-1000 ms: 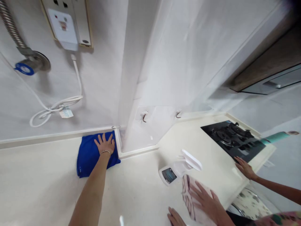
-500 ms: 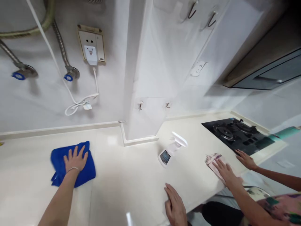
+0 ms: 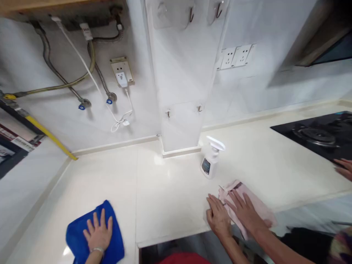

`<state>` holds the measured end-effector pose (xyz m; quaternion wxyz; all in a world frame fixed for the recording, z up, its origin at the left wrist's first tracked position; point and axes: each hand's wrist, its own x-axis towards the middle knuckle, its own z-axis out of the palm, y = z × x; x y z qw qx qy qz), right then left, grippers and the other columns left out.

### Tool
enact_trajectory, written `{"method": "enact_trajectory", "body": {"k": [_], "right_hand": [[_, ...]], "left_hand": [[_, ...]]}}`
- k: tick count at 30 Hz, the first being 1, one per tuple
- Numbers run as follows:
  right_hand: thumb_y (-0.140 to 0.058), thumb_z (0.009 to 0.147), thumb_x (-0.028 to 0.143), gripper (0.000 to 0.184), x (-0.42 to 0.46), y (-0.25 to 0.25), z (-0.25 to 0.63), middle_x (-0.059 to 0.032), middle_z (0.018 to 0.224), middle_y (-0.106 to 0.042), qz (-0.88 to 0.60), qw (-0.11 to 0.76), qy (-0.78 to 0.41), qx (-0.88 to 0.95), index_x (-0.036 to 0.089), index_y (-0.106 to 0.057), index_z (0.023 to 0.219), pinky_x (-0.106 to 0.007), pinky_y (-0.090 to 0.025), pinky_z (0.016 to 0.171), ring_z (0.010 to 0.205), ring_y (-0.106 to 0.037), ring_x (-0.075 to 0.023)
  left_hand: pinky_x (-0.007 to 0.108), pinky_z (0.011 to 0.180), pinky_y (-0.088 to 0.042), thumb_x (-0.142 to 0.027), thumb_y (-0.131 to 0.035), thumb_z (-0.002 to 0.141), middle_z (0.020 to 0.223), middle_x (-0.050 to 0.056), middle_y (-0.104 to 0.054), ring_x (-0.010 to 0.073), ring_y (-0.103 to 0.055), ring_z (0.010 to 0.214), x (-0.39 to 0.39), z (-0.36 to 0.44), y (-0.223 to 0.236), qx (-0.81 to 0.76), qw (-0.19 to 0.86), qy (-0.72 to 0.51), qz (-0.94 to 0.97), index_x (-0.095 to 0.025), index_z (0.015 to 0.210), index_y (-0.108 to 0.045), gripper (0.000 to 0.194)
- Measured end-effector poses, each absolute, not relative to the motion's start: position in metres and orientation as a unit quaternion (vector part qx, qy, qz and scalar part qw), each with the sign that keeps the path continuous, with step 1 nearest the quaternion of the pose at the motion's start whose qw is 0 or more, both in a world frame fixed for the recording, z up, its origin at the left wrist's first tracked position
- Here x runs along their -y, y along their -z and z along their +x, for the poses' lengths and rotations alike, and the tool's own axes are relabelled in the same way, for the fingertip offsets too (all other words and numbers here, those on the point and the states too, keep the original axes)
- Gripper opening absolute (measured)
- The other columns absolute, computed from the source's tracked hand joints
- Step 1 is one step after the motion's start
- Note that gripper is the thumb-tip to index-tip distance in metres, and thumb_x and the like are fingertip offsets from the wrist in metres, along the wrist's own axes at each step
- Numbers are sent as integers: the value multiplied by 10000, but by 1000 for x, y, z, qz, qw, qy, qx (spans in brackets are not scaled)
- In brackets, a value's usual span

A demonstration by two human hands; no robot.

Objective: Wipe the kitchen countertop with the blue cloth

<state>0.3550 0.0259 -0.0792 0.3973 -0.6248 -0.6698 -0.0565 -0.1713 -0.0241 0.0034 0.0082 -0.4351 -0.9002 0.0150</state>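
Kitchen countertop (image 3: 167, 194), left hand (image 3: 98, 233) spread flat on blue cloth (image 3: 77, 238)

Gas hob (image 3: 310, 135), wall sockets (image 3: 235, 57), likely water hoses (image 3: 97, 77)

The blue cloth (image 3: 75, 238) is soft, matt microfibre, and the pink cloth (image 3: 264, 214) is thin fabric. The surface (image 3: 170, 190) is smooth and glossy. The spray bottle (image 3: 210, 165) is white plastic, and the hob (image 3: 310, 135) is shiny black glass.
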Motion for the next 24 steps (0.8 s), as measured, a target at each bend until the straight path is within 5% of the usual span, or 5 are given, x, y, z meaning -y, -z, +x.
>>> {"method": "enact_trajectory", "body": {"k": [5, 11, 18, 24], "right_hand": [[-432, 849, 114, 450, -25, 79, 349, -135, 1335, -633, -613, 379, 66, 690, 149, -601, 1264, -467, -512, 1047, 1283, -555, -260], [-418, 826, 64, 397, -12, 70, 319, -105, 1258, -679, -579, 435, 39, 689, 190, -671, 1105, -504, -514, 1036, 1270, -570, -263], [-394, 805, 31, 334, -6, 48, 279, -28, 829, -713, -507, 487, -118, 701, 230, -655, 865, -282, -572, 748, 833, -684, -159], [-366, 841, 79, 287, -19, 40, 283, -13, 800, -684, -557, 445, -148, 686, 226, -609, 883, -212, -528, 673, 714, -663, -127]], "left_hand": [[597, 1184, -201, -435, -330, 1009, 1625, 166, -257, 450, -204, 1482, 38, -91, -3, 859, 84, -109, -494, -242, 1549, -254, 578], [627, 1171, -193, -467, -393, 991, 1617, 192, -259, 485, -207, 1469, -16, -36, -7, 801, 99, -108, -581, -280, 1534, -242, 593], [646, 1171, -157, -488, -424, 976, 1621, 195, -245, 492, -177, 1475, -107, -1, -4, 756, 76, -59, -648, -317, 1529, -241, 607], [678, 1157, -129, -511, -404, 974, 1623, 191, -244, 502, -152, 1477, -186, 14, 1, 749, 52, -7, -660, -315, 1539, -235, 621]]}}
